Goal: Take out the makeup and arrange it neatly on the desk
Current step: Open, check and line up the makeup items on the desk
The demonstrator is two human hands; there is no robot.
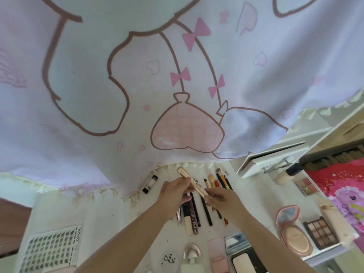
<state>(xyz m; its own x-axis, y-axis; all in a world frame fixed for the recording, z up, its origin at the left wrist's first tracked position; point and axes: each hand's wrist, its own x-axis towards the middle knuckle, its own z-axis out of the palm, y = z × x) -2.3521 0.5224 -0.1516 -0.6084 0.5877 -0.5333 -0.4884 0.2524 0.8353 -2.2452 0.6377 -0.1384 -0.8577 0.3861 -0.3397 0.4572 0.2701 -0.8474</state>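
Head view: a gold cosmetic tube (190,182) was held above the row of brushes (218,181) — left hand (174,196) gripping its middle, right hand (219,199) pinching its near end. Judged light, rigid, smooth — best held mid-barrel.

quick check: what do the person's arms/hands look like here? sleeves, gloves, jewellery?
Both forearms enter from the bottom edge and are bare as far as the frame shows: no sleeves in view. The left hand and right hand wear no gloves. No watch, bracelet or ring is visible at this resolution. Nails are too small to judge.
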